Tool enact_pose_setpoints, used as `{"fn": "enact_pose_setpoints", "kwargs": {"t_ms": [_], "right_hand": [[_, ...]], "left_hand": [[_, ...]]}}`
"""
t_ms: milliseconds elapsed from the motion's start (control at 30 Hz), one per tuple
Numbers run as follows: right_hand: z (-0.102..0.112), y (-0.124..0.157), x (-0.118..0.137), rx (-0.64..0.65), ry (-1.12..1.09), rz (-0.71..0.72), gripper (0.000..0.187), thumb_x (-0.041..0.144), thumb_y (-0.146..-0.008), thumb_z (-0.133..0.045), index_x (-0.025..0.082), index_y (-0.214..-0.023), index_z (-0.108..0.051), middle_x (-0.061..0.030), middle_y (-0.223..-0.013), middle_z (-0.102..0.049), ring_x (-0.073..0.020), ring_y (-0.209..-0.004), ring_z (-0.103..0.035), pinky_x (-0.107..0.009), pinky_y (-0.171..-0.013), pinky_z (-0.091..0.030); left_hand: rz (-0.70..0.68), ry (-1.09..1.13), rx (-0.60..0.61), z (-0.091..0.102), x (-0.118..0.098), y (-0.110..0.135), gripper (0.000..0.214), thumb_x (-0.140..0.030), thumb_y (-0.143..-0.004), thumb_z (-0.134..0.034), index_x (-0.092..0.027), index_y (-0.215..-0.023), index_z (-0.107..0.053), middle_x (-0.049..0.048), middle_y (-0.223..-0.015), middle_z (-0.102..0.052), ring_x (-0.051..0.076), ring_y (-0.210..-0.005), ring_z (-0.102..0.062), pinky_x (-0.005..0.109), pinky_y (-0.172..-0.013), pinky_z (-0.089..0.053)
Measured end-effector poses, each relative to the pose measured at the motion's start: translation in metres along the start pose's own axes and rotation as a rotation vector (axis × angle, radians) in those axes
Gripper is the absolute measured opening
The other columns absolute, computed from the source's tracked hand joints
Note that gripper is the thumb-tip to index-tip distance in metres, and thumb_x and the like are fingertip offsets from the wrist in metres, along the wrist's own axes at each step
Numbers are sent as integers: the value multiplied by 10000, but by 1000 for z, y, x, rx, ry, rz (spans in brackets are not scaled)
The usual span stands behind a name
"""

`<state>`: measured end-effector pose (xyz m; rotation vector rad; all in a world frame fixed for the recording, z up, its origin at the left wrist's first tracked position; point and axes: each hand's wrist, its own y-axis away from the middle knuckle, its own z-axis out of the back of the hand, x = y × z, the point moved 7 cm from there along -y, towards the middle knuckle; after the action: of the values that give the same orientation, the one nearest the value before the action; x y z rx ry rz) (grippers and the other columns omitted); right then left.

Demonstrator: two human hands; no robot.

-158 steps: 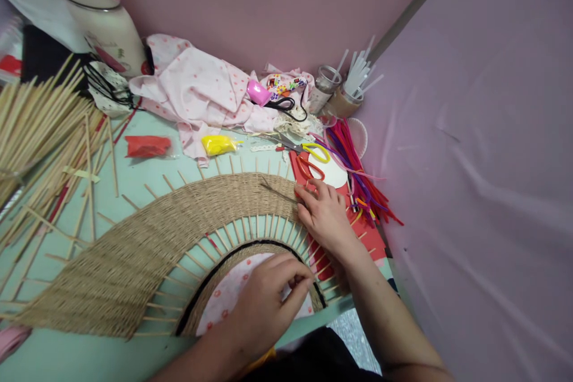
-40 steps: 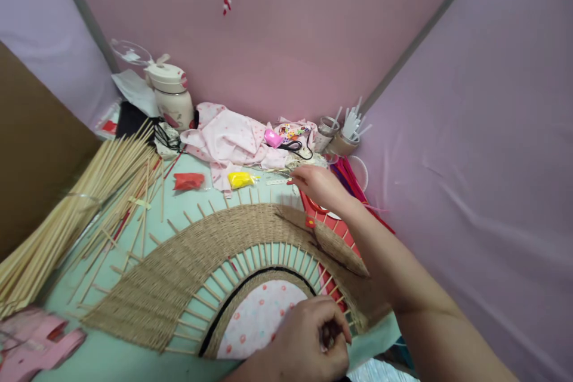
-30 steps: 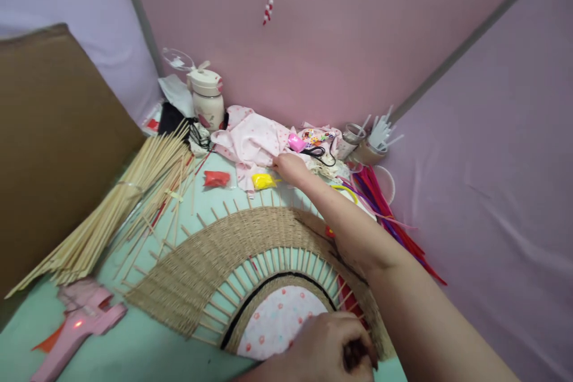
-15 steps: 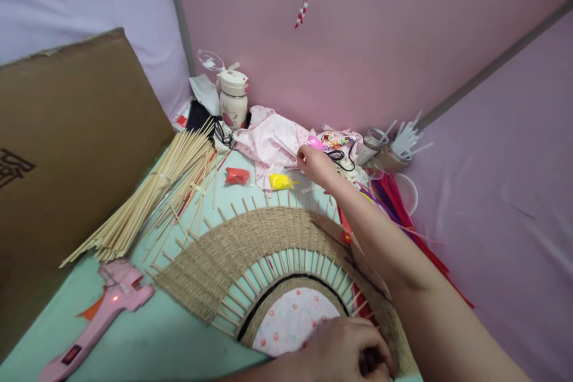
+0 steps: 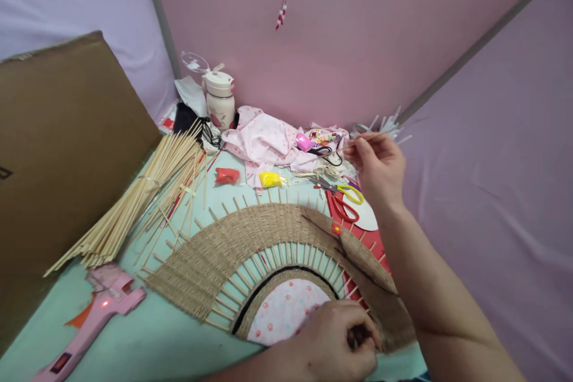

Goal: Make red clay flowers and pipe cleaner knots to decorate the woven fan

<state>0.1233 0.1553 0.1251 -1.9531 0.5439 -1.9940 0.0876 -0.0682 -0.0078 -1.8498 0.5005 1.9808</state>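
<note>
A large woven fan-shaped piece (image 5: 224, 245) lies before me, with thin sticks poking out of its rim and a half-round of flowered cloth (image 5: 289, 310) at its base. A dark twig shape (image 5: 344, 248) and a small red flower (image 5: 336, 228) are on its right part. My left hand (image 5: 342, 334) rests on the fan's lower right with fingers curled closed; what they hold, if anything, is hidden. Above the fan's right side, my right hand (image 5: 380, 161) is raised, its thumb and fingers pinching a thin stick that points left and is hard to make out.
Scissors (image 5: 344, 206) lie behind the fan at right. A lit pink glue gun (image 5: 101, 310) is at left, beside a bundle of wooden sticks (image 5: 138, 191). Red (image 5: 227, 176) and yellow (image 5: 271, 179) packets, pink cloth (image 5: 264, 137) and a bottle (image 5: 221, 101) stand farther back.
My right hand has moved right from over the pink cloth, uncovering the scissors and a white disc. The left hand stays on the fan. The view has shifted slightly.
</note>
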Motion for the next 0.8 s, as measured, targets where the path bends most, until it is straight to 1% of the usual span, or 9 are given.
{"fn": "enact_pose_setpoints", "kwargs": {"t_ms": [133, 233, 300, 400, 433, 500, 633, 733, 800], "right_hand": [[55, 39, -3, -150, -142, -235, 285, 382, -690, -808, 205, -769, -598, 39, -713, -653, -66, -607, -642, -160, -580, -546], [92, 70, -7, -265, -184, -344, 344, 383, -605, -867, 191, -724, -607, 46, -680, -644, -48, -569, -622, -122, -525, -530], [113, 91, -8, -328, -199, -393, 378, 377, -549, -896, 181, -698, -608, 50, -668, -639, -35, -541, -600, -104, -506, -519], [135, 121, -5, -393, -208, -430, 400, 367, -506, -915, 175, -679, -611, 53, -646, -628, -25, -516, -573, -98, -501, -508], [140, 130, -2, -404, -202, -434, 396, 367, -509, -915, 175, -682, -615, 52, -639, -627, -26, -512, -570, -101, -499, -504], [148, 148, 3, -413, -171, -436, 376, 373, -534, -904, 176, -684, -620, 43, -631, -632, -33, -500, -567, -112, -489, -493], [155, 172, 13, -406, -103, -425, 301, 371, -619, -858, 184, -678, -630, 29, -636, -639, -46, -477, -560, -139, -462, -471], [146, 186, 16, -344, -85, -436, 217, 338, -670, -823, 214, -743, -661, 24, -676, -660, -70, -507, -594, -173, -493, -498], [129, 196, 12, -201, -60, -492, 167, 311, -703, -799, 231, -789, -681, 16, -715, -675, -94, -549, -625, -207, -532, -526]], "left_hand": [[62, 106, -68, 6, -1, 2, 152, -109, -677, -562, -152, -764, -679, 11, -730, -636, 117, -653, -552, 209, -606, -415], [139, 250, -130, 10, 4, 1, 103, -186, -764, -566, -156, -819, -647, 8, -721, -635, 126, -661, -569, 224, -611, -430], [173, 357, -215, 18, 7, 1, 139, -260, -828, -554, -160, -893, -626, 15, -770, -644, 130, -700, -587, 232, -636, -448], [204, 453, -404, 37, 10, 1, 247, -357, -888, -511, -158, -1003, -604, 27, -826, -647, 122, -703, -578, 233, -632, -456], [198, 469, -446, 43, 9, 0, 279, -376, -891, -510, -155, -1038, -599, 29, -834, -647, 118, -688, -571, 231, -619, -456], [178, 470, -463, 48, 6, -1, 311, -389, -869, -552, -152, -1064, -602, 31, -841, -651, 115, -671, -567, 229, -600, -454], [165, 314, -382, 42, 0, -1, 178, -330, -837, -606, -156, -839, -646, 3, -713, -624, 112, -620, -545, 228, -579, -436], [128, 131, -391, 41, -2, 2, 212, -314, -883, -541, -170, -748, -616, -12, -662, -584, 115, -613, -531, 233, -586, -420], [99, -10, -411, 43, -4, 3, 245, -313, -914, -487, -179, -735, -587, -13, -657, -572, 125, -635, -537, 244, -610, -414]]}}
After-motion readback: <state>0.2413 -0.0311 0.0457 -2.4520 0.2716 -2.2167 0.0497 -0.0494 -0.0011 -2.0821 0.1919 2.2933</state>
